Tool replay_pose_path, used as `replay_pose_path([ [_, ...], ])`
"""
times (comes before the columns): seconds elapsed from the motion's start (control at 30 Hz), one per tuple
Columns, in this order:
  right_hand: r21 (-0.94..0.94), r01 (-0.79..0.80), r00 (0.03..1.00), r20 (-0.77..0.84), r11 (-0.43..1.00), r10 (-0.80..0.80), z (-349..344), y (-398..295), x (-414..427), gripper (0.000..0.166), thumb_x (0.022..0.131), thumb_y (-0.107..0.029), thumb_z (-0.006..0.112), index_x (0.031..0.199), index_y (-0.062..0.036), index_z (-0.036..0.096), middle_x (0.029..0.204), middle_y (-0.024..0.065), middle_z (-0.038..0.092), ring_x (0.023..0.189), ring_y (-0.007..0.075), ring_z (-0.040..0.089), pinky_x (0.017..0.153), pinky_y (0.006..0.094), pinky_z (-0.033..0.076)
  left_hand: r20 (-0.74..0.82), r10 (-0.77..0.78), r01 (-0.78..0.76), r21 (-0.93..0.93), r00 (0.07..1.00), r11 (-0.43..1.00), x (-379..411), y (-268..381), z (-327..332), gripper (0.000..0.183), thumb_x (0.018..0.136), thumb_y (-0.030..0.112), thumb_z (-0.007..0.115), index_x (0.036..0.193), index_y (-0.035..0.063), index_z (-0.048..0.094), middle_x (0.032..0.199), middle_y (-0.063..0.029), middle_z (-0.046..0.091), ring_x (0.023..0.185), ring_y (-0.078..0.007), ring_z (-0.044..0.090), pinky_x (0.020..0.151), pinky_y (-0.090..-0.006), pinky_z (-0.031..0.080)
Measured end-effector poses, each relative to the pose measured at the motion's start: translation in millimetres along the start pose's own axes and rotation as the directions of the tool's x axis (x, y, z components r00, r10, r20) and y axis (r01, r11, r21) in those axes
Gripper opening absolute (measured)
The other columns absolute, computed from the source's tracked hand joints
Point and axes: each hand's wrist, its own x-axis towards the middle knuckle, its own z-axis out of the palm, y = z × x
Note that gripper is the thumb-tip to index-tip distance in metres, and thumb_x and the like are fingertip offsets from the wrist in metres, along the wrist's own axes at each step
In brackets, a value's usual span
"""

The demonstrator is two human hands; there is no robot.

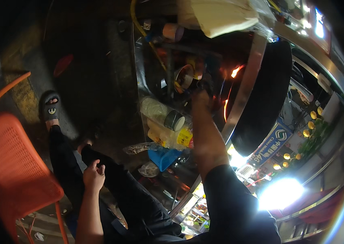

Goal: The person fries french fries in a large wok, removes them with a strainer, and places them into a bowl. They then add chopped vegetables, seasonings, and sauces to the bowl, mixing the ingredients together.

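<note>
My right hand [201, 97] reaches under the metal-edged counter. Its fingers meet a dark fitting I cannot make out, so whether it grips anything is unclear. Flames [236, 72] burn just right of it, below a large black wok-like pan [263, 100]. A round open container [184, 76] lies left of those fingers. Nearer me are a plastic-wrapped stack of cups [161, 113] and yellow-printed packages [184, 137]. Over my legs hangs my left hand [94, 177], empty, its fingers loosely bent and partly apart.
An orange plastic chair [16, 164] stands at the left. The yellow hose [138, 24] runs down into the shelf area. A blue plastic container [163, 158] sits below the packages. Pale bags [223, 16] rest at the top, and a bright lamp [281, 193] glares lower right.
</note>
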Motion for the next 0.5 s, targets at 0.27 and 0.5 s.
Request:
replay_pose_path([
  [0.27,0.771,-0.445,0.820,0.147,0.455,0.554,-13,-71,-51,0.028,0.085,-0.038,0.059,0.088,-0.0106,0.064,0.074,0.0103,0.063,0.063,0.0224,0.061,0.053,0.0341,0.046,0.010,-0.057,0.057,-0.027,0.998,0.998,-3,7,-9,0.032,0.087,0.025,0.068,0.112,0.0059,0.064,0.071,-0.0097,0.065,0.068,-0.0285,0.065,0.064,-0.0393,0.051],
  [0.5,0.869,-0.412,0.817,0.220,0.273,0.533,-15,-75,-59,0.027,0.088,-0.038,0.051,0.089,-0.0134,0.061,0.070,0.0087,0.061,0.060,0.0218,0.057,0.051,0.0323,0.044,0.019,-0.058,0.058,-0.034,0.998,0.998,-1,7,-7,0.030,0.087,0.023,0.067,0.111,0.0054,0.064,0.067,-0.0086,0.062,0.064,-0.0266,0.062,0.062,-0.0386,0.049],
])
